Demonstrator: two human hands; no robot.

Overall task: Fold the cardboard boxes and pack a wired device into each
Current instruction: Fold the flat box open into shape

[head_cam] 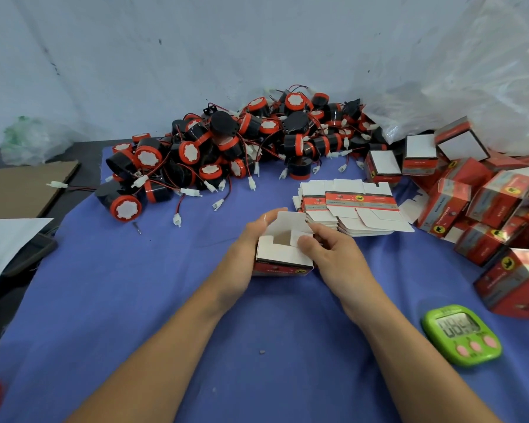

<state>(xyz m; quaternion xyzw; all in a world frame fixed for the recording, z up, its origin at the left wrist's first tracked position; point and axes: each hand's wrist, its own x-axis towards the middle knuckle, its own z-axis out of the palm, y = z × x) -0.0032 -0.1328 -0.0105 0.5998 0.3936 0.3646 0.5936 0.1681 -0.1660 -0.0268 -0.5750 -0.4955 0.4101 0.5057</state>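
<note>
A small red and white cardboard box (280, 257) stands on the blue cloth in the middle, its white top flaps partly folded with a brown gap showing inside. My left hand (246, 248) grips its left side, thumb up by the raised back flap. My right hand (327, 251) holds the right side, thumb pressing a white flap down. Behind them lies a stack of flat unfolded boxes (351, 209). A big heap of black and red wired devices (226, 148) with white plugs fills the far middle.
Several folded red boxes (483, 209) are piled at the right. A green digital timer (461, 334) lies near the right front. A clear plastic bag (458, 87) sits at the back right, brown cardboard (22, 184) and white sheeting (3, 242) at the left.
</note>
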